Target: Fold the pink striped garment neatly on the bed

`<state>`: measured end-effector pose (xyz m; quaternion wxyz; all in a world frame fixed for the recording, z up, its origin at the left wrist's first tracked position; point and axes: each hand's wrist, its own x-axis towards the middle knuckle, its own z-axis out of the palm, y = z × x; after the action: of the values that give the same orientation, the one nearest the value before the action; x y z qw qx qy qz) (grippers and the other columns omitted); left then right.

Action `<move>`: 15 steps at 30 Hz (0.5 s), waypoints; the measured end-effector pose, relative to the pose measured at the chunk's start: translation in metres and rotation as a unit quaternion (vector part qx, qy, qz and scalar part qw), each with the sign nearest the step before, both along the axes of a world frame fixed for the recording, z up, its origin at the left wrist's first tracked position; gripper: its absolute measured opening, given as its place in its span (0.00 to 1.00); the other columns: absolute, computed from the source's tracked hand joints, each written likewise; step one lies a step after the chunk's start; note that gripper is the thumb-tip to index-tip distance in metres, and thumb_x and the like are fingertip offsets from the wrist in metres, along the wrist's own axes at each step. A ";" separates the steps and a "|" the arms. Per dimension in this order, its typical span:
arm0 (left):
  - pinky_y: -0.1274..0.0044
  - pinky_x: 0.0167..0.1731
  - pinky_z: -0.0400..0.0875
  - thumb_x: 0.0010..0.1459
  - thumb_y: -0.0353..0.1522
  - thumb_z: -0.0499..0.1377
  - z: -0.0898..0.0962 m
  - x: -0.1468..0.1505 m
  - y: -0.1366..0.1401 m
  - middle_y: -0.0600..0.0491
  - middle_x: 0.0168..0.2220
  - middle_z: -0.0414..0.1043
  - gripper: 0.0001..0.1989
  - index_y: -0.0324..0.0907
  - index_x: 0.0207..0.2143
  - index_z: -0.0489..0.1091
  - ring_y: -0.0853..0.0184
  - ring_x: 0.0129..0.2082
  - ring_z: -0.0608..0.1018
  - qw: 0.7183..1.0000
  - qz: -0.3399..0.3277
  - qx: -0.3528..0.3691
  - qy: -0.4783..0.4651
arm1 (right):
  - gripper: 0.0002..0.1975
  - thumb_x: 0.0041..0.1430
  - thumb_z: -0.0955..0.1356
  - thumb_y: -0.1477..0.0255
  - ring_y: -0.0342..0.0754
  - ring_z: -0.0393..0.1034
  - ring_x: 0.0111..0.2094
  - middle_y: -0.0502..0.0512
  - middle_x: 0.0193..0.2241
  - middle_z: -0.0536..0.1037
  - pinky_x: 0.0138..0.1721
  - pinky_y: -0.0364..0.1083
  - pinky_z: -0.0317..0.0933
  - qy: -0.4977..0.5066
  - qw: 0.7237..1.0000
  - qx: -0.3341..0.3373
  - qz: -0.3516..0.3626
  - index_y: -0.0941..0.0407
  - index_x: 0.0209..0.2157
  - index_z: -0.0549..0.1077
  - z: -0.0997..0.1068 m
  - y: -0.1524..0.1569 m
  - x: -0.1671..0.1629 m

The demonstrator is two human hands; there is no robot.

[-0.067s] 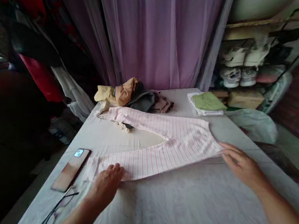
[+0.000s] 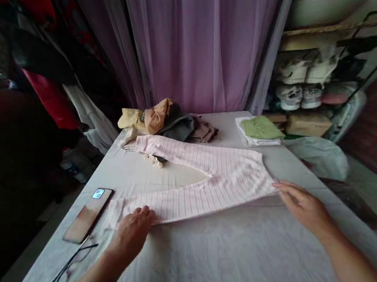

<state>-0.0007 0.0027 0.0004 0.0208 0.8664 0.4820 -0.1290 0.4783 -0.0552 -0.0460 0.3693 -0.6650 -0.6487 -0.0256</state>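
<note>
I see a big table (image 2: 210, 263) with a pale cloth on it, and it fills most of my view. Behind it hangs a tall purple curtain (image 2: 199, 37). To the right of the curtain is a shelf with shoes (image 2: 296, 88) on it. Dark and red clothes (image 2: 33, 66) hang on the left.

On the table lie the pink striped pants (image 2: 210, 181). They are spread flat in the middle. One leg runs along the near side toward the left. The other leg goes off to the far left corner. The waist part is on the right.

At the far end sits a pile of clothes (image 2: 166, 120) in tan, orange and gray. A folded green cloth (image 2: 261, 129) rests on something white at the far right.

The left hand (image 2: 134, 233) lies flat on the near pant leg, close to its end. The fingers are spread out and press down. I cannot see them pinch anything.

The right hand (image 2: 304, 208) is at the near right corner of the pants. Its fingertips touch the edge of the waist part. The hand is open and flat, and it holds nothing that I can see.

A phone (image 2: 88, 216) lies just left of the near leg. A pair of glasses (image 2: 68, 269) lies near it, closer to me. A small cream thing (image 2: 153, 159) sits beside the far leg.
</note>
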 end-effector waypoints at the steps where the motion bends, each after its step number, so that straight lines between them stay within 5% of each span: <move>1: 0.67 0.41 0.72 0.57 0.19 0.47 0.001 -0.001 0.001 0.45 0.41 0.74 0.18 0.40 0.42 0.72 0.59 0.41 0.76 1.000 0.007 0.001 -0.003 | 0.16 0.57 0.61 0.59 0.53 0.78 0.39 0.57 0.35 0.83 0.41 0.47 0.71 0.004 1.000 -0.013 -0.016 0.52 0.30 0.77 0.001 0.001 0.001; 9: 0.69 0.40 0.71 0.61 0.25 0.46 0.006 -0.019 0.023 0.47 0.37 0.76 0.14 0.41 0.39 0.71 0.60 0.38 0.78 0.998 0.028 0.040 -0.043 | 0.19 0.54 0.61 0.55 0.53 0.77 0.32 0.54 0.30 0.83 0.30 0.44 0.67 0.008 0.993 -0.086 -0.079 0.50 0.32 0.78 0.015 0.028 0.007; 15: 0.74 0.35 0.70 0.67 0.37 0.43 -0.002 -0.025 0.058 0.49 0.44 0.77 0.17 0.45 0.49 0.68 0.62 0.39 0.80 0.991 0.085 0.053 -0.088 | 0.21 0.52 0.62 0.52 0.54 0.77 0.29 0.54 0.28 0.82 0.27 0.45 0.64 -0.006 0.985 -0.149 -0.084 0.51 0.33 0.78 0.013 0.053 0.014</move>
<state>-0.0255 0.0609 -0.0015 0.0281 0.8303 0.5561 -0.0238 0.4922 -0.0021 -0.0327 0.2588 -0.7643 -0.5896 0.0364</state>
